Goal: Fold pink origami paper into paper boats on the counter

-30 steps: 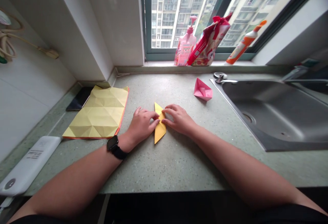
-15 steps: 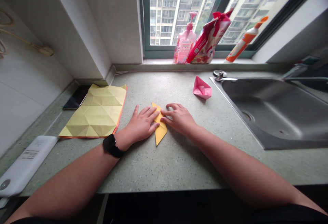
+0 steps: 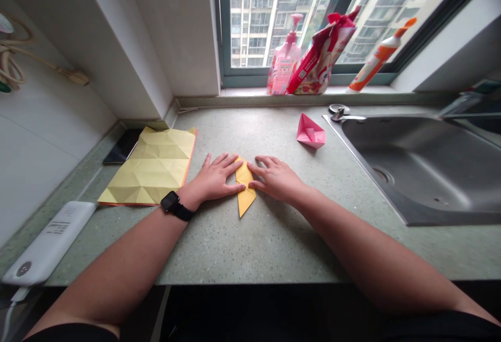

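Observation:
A folded orange-yellow paper lies on the speckled green counter, pointed toward me. My left hand, with a black watch on the wrist, lies flat with fingers spread, its fingertips pressing the paper's left side. My right hand rests flat on the paper's right side, fingers stretched toward the left hand. The upper part of the paper is hidden under the fingers.
A stack of creased yellow sheets lies at left beside a dark phone. A white power bank sits at the near-left edge. A pink paper boat lies by the steel sink. Bottles and a red bag stand on the sill.
My left hand has flattened and spread its fingers over the folded paper. Both hands and the paper appear slightly higher in view as the camera shifted.

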